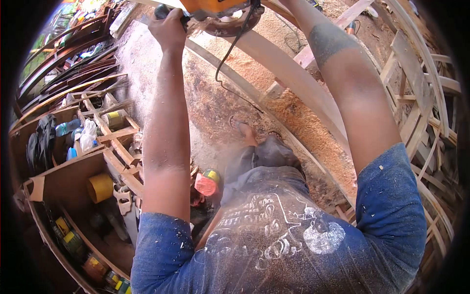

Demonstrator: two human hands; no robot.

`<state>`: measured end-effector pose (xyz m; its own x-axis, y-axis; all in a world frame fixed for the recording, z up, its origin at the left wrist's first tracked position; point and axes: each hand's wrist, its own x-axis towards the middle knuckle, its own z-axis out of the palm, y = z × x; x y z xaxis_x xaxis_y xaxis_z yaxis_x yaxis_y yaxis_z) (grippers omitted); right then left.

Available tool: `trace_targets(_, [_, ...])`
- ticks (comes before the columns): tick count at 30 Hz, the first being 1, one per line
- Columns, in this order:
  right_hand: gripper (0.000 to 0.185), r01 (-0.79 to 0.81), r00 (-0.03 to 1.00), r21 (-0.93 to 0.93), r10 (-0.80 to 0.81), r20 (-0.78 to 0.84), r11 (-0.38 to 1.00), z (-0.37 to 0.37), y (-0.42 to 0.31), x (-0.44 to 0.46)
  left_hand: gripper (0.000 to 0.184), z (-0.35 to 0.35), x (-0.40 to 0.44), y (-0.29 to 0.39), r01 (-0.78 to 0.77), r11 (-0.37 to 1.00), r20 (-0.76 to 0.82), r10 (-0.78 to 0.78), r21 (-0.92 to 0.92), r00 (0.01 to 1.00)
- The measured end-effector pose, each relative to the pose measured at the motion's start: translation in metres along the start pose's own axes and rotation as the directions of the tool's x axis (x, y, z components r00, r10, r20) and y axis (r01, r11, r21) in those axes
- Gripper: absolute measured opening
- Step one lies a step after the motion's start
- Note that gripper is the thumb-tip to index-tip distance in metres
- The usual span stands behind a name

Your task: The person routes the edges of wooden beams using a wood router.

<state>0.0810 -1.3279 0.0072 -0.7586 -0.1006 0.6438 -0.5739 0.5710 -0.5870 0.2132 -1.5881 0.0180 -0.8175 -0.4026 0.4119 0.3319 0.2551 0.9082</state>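
Note:
My left hand [169, 30] is at the top, its fingers wrapped round the dark side handle of a yellow corded power tool [215, 6]. Only the lower part of the tool shows; the frame's top edge cuts off the rest, so its exact kind is unclear. A rounded brown part curves along its near side, with pale shavings beside it. Its black cord [219, 68] hangs down toward the ground. My right arm reaches up to the top edge, where the hand is out of view. Below the tool, a long curved wooden plank [289, 73] runs down to the right.
Sawdust [249, 61] covers the ground around a long narrow board [298, 139]. At left stands an open wooden box [73, 171] holding a handsaw [125, 201], a yellow container [100, 187] and several cans. Stacked timber [63, 59] lies upper left; curved wooden frames [416, 78] crowd the right.

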Motion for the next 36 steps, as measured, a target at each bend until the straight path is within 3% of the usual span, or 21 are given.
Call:
trace_targets(1, [0.012, 0.073, 0.997, -0.027, -0.073, -0.003, 0.997, -0.004, 0.001, -0.002, 0.007, 0.0, -0.004, 0.002, -0.057, 0.996, 0.027, 0.056, 0.068, 0.998])
trace_targets(4, [0.014, -0.218, 0.975, 0.376, 0.219, 0.039, 0.901, -0.029, -0.012, -0.015, 0.007, 0.013, -0.027, 0.02, 0.129, 0.986, -0.049, -0.134, -0.105, 0.99])
trace_targets(8, [0.017, -0.388, 0.916, 0.428, 0.392, 0.082, 0.817, -0.068, -0.033, -0.033, 0.014, 0.028, -0.055, 0.043, 0.168, 0.975, -0.1, -0.183, -0.146, 0.978])
trace_targets(14, [0.018, -0.391, 0.908, 0.498, 0.414, 0.069, 0.774, -0.105, -0.039, -0.056, 0.008, 0.041, -0.091, 0.061, 0.16, 0.984, -0.052, -0.164, -0.076, 0.985])
trace_targets(17, [0.018, -0.48, 0.87, 0.385, 0.482, 0.099, 0.788, -0.131, -0.044, -0.068, 0.006, 0.048, -0.108, 0.069, 0.166, 0.984, -0.036, -0.169, -0.062, 0.985])
trace_targets(20, [0.02, -0.379, 0.912, 0.592, 0.396, 0.109, 0.711, -0.135, -0.025, -0.08, 0.006, 0.056, -0.124, 0.073, 0.147, 0.986, -0.043, -0.151, -0.084, 0.988])
trace_targets(23, [0.022, -0.348, 0.923, 0.421, 0.386, -0.005, 0.838, -0.152, -0.024, -0.09, 0.006, 0.064, -0.141, 0.083, 0.158, 0.985, -0.044, -0.161, -0.07, 0.986])
trace_targets(26, [0.023, -0.419, 0.901, 0.407, 0.429, 0.072, 0.812, -0.173, -0.022, -0.102, 0.006, 0.07, -0.157, 0.09, 0.148, 0.984, -0.038, -0.153, -0.099, 0.988])
trace_targets(29, [0.022, -0.364, 0.922, 0.376, 0.387, 0.016, 0.852, -0.193, -0.028, -0.115, 0.007, 0.079, -0.176, 0.104, 0.174, 0.981, -0.033, -0.178, -0.089, 0.984])
trace_targets(31, [0.02, -0.113, 0.994, 0.025, 0.113, 0.001, 0.993, -0.188, 0.016, -0.121, 0.008, 0.084, -0.185, 0.103, 0.172, 0.977, -0.034, -0.177, -0.123, 0.984])
trace_targets(32, [0.019, 0.029, 0.999, -0.153, -0.025, 0.033, 0.988, -0.188, 0.03, -0.125, 0.008, 0.087, -0.189, 0.103, 0.171, 0.975, -0.034, -0.177, -0.139, 0.984])
trace_targets(33, [0.019, -0.154, 0.988, 0.065, 0.154, 0.008, 0.986, -0.198, 0.018, -0.131, 0.009, 0.089, -0.194, 0.105, 0.157, 0.981, -0.038, -0.163, -0.118, 0.986])
trace_targets(35, [0.017, -0.458, 0.872, 0.478, 0.484, 0.076, 0.75, -0.226, -0.021, -0.146, 0.009, 0.095, -0.205, 0.109, 0.131, 0.988, -0.043, -0.134, -0.076, 0.99])
trace_targets(36, [0.016, -0.227, 0.972, 0.155, 0.234, -0.026, 0.961, -0.223, 0.002, -0.15, 0.009, 0.098, -0.21, 0.112, 0.139, 0.987, -0.033, -0.142, -0.081, 0.989])
